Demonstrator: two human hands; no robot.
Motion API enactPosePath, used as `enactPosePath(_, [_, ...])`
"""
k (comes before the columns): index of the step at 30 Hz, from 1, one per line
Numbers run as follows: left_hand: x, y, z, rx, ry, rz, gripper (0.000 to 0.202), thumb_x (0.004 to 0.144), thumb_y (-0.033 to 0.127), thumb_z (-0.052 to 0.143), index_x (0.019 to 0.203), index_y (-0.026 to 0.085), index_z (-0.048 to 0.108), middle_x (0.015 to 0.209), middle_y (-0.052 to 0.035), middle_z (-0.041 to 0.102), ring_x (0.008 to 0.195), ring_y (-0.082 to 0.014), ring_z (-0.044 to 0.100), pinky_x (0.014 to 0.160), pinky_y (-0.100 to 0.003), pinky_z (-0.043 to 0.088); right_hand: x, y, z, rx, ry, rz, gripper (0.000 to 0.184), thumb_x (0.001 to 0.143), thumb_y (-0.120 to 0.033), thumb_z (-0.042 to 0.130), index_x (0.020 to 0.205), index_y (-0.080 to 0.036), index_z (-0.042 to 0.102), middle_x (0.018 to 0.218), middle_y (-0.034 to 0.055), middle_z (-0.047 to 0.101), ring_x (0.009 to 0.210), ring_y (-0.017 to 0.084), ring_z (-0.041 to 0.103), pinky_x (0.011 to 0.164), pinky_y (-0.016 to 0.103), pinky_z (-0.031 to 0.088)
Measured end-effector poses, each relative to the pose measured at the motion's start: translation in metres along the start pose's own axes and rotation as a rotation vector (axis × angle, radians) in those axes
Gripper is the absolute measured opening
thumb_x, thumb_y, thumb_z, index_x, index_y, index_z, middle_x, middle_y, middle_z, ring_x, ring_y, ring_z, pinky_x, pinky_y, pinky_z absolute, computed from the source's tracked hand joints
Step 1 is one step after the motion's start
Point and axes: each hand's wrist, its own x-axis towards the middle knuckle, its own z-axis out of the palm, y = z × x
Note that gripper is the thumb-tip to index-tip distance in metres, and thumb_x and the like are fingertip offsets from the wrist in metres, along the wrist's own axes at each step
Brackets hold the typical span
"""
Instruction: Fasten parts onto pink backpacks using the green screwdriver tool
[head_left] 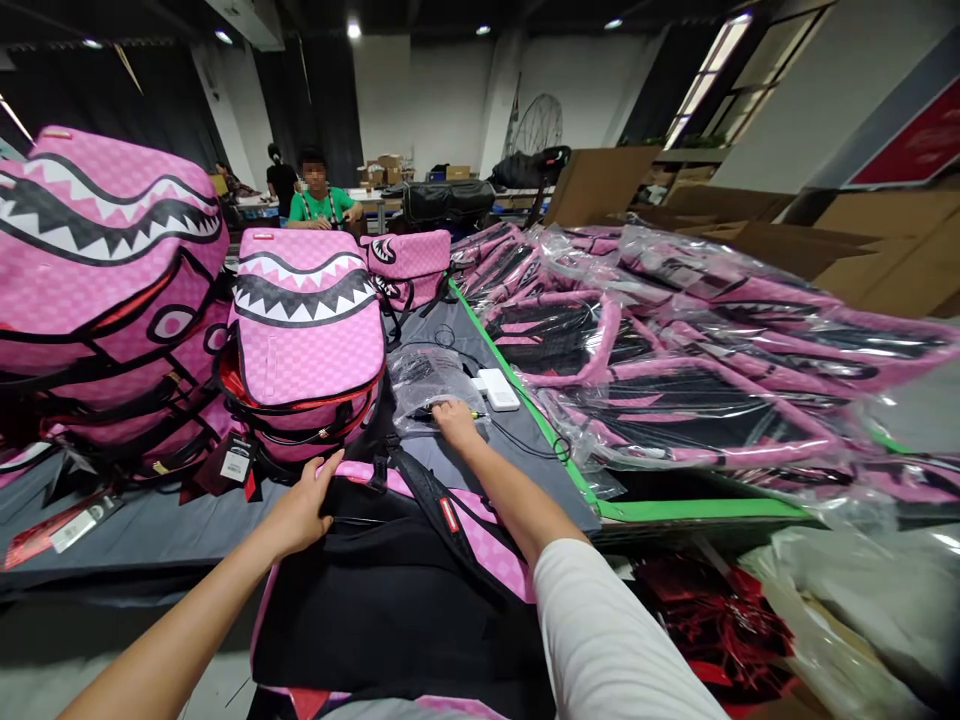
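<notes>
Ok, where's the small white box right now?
In the head view, the small white box lies on the grey table, just right of the right hand and the clear plastic bag, close beside the green edging.

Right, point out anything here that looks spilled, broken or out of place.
Nothing looks spilled or broken. The untidiest spot is the black cable, lying in loose loops near the white box and the right hand. The wrapped bags also look messy, heaped unevenly in crinkled plastic, though that may be just how they are kept.
</notes>
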Motion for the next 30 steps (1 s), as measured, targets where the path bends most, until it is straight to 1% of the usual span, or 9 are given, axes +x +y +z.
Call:
enactPosePath(2, [-0.002,0.002,0.001,0.005,0.008,-0.010,0.105,0.074,0.006,0.062,0.160,0.028,0.007,0.163,-0.0190,0.017,0.136,-0.0295,0.053,0.107,-0.035,0.045,-0.008,-0.004,-0.009,0.035,-0.019,0.041,0.020,0.098,-0.022,0.054,0.107,-0.010,0.067,0.111,0.0170,0.069,0.108,0.025,0.060,0.095,0.041,0.046])
enactPosePath(6, [-0.005,0.003,0.004,0.007,0.043,0.007,0.104,0.073,0.005,0.060,0.160,0.027,0.009,0.162,-0.0200,0.019,0.137,-0.0306,0.051,0.108,-0.037,0.044,-0.016,-0.016,-0.026,0.156,-0.016,0.145,0.021,0.096,-0.031,0.060,0.104,-0.013,0.067,0.108,0.0095,0.069,0.103,0.022,0.063,0.095,0.041,0.047])
enactPosePath(11, [-0.008,-0.002,0.003,-0.036,0.073,0.039,0.102,0.074,0.008,0.061,0.160,0.028,0.010,0.160,-0.0189,0.023,0.135,-0.0296,0.053,0.109,-0.041,0.045,-0.033,-0.013,-0.063,0.346,0.053,0.352,0.019,0.094,-0.017,0.052,0.098,-0.013,0.070,0.090,0.0125,0.073,0.087,0.022,0.064,0.074,0.029,0.045])
enactPosePath(16, [-0.010,-0.004,-0.003,-0.143,0.063,0.067,0.092,0.078,0.017,0.064,0.159,0.025,0.020,0.163,-0.0184,0.022,0.147,-0.0328,0.038,0.117,-0.048,0.037,-0.074,-0.012,-0.115,0.539,0.162,0.381,0.027,0.094,-0.038,0.052,0.091,-0.015,0.066,0.079,0.0030,0.067,0.072,0.016,0.058,0.062,0.023,0.040])
enactPosePath(19, [-0.016,0.022,-0.009,-0.248,0.289,0.130,0.072,0.083,0.032,0.065,0.151,0.023,0.040,0.165,-0.0162,0.025,0.153,-0.0346,0.025,0.122,-0.053,0.028,-0.101,-0.032,-0.144,0.803,0.310,0.297,0.027,0.088,-0.043,0.058,0.080,-0.018,0.063,0.069,-0.0022,0.058,0.064,0.012,0.050,0.059,0.022,0.035])
enactPosePath(21, [-0.021,0.052,-0.012,-0.469,0.428,0.226,0.061,0.086,0.041,0.063,0.142,0.023,0.050,0.156,-0.0135,0.043,0.143,-0.0307,0.045,0.117,-0.049,0.037,-0.115,-0.053,-0.159,1.026,0.392,0.194,0.029,0.082,-0.044,0.064,0.071,-0.019,0.058,0.062,-0.0047,0.050,0.059,0.011,0.043,0.057,0.023,0.032])
enactPosePath(24, [-0.025,0.093,-0.013,-0.924,0.371,0.288,0.048,0.079,0.047,0.070,0.116,0.018,0.063,0.111,-0.0092,0.072,0.095,-0.0219,0.071,0.082,-0.033,0.058,-0.129,-0.085,-0.174,1.172,0.368,0.068,0.035,0.078,-0.048,0.069,0.064,-0.019,0.055,0.057,-0.0061,0.043,0.057,0.010,0.038,0.056,0.024,0.029])
enactPosePath(27, [-0.026,0.109,-0.011,-1.107,0.350,0.234,0.038,0.073,0.049,0.076,0.087,0.017,0.063,0.077,-0.0011,0.070,0.068,-0.0152,0.067,0.060,-0.024,0.053,-0.135,-0.102,-0.179,1.278,0.294,0.057,0.039,0.076,-0.053,0.072,0.065,-0.019,0.057,0.058,-0.0057,0.045,0.057,0.010,0.038,0.056,0.024,0.029])
enactPosePath(30, [-0.025,0.100,-0.008,-1.167,0.366,0.161,0.042,0.069,0.052,0.078,0.085,0.017,0.062,0.073,0.0007,0.070,0.063,-0.0147,0.067,0.057,-0.024,0.055,-0.132,-0.097,-0.170,1.448,0.108,0.074,0.038,0.073,-0.052,0.074,0.066,-0.018,0.059,0.059,-0.0053,0.049,0.057,0.009,0.041,0.055,0.023,0.032])
